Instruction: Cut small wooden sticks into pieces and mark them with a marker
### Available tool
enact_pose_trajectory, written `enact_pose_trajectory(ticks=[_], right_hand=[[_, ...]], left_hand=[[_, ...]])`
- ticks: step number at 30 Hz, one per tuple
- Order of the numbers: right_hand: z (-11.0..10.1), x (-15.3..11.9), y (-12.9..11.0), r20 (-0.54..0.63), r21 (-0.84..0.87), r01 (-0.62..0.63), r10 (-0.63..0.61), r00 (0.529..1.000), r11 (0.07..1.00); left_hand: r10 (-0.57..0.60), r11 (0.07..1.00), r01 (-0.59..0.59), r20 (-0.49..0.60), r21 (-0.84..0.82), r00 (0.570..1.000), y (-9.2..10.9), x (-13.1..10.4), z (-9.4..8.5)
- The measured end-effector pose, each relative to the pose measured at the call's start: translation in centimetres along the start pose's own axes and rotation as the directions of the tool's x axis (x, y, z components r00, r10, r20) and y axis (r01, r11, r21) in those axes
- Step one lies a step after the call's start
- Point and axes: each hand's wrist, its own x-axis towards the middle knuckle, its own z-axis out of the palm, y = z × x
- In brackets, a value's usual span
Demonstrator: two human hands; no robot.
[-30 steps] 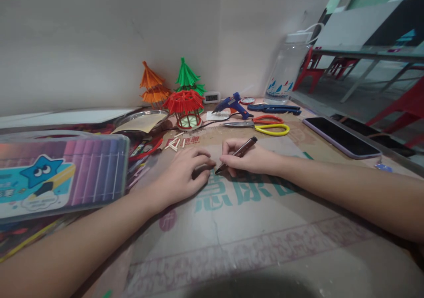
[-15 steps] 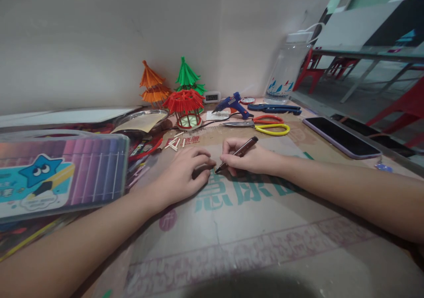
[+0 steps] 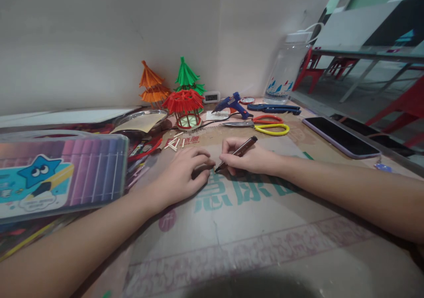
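Note:
My right hand (image 3: 243,156) is closed around a dark brown marker pen (image 3: 245,148), its tip slanting down to the left. The tip meets a tiny pale piece (image 3: 215,167) just beyond the fingertips of my left hand (image 3: 190,172). That left hand rests on the printed board (image 3: 232,249) with its fingers bent and drawn together; what they pinch is hidden or too small to name. Behind it lie several short pale sticks (image 3: 172,145). A small red-roofed pavilion model (image 3: 184,101) stands further back.
A case of coloured markers (image 3: 96,170) lies at left, beside a metal tray (image 3: 141,120). Orange (image 3: 152,86) and green (image 3: 187,75) models stand at the wall. A blue glue gun (image 3: 235,105), scissors (image 3: 271,128), pliers (image 3: 274,108), a bottle (image 3: 281,73) and a phone (image 3: 341,137) are at back right.
The marker pen has turned slightly in my right hand, its tip staying by the left fingertips. Both hands otherwise keep their places.

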Motion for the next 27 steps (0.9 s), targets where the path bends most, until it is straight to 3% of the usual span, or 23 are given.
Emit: enact_pose_trajectory(ticks=[5,13,17,19,23,27], right_hand=[[0.14,-0.05,-0.5,-0.069,-0.004,-0.036,0.035,0.997,0.999],[0.13,0.0,-0.5,-0.016,-0.01,0.016,-0.016,1.0,1.0],[0.1,0.01,-0.35,-0.029,-0.01,0.003,-0.003,1.0,1.0],[0.09,-0.01,-0.3,-0.034,-0.008,-0.005,0.005,0.999,1.0],[0.06,-0.03,-0.2,-0.046,-0.001,-0.023,0.023,0.999,1.0],[0.08,-0.03,-0.22,-0.049,0.003,-0.024,0.024,0.999,1.0]], left_hand=[[-0.004,1.0,0.004,0.006,-0.01,1.0,-0.02,0.01,-0.04],[0.008,1.0,-0.008,0.005,-0.003,1.0,0.1,0.06,-0.03],[-0.016,1.0,0.017,-0.055,0.017,0.998,0.34,-0.04,-0.3],[0.035,0.996,-0.029,-0.075,0.083,0.997,0.49,-0.22,-0.54],[0.241,0.95,-0.23,-0.032,0.211,0.97,0.71,-0.62,-0.84],[0.272,0.935,-0.262,-0.007,0.238,0.962,0.56,-0.66,-0.73]])
